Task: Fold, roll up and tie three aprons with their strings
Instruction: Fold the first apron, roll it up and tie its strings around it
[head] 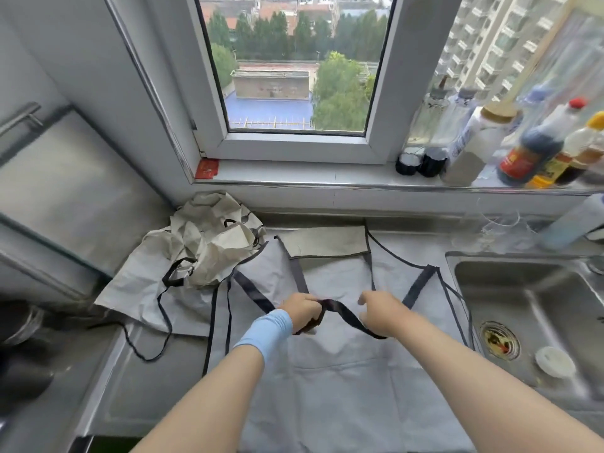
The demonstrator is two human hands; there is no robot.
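A light grey apron [330,371] with dark trim lies spread flat on the steel counter in front of me, its bib toward the window. My left hand [302,310], with a blue wristband, is closed on one end of a dark apron string [343,313]. My right hand [382,310] grips the same string a little further along, so it hangs slack between my hands above the apron. A crumpled beige apron [209,243] sits in a heap at the back left, on top of another grey apron [137,295].
A steel sink [529,318] with a drain and a small white lid lies to the right. Sauce bottles [529,152] crowd the windowsill at the right. A dark pot [19,354] stands at the left edge. The window frame [294,145] rises behind the counter.
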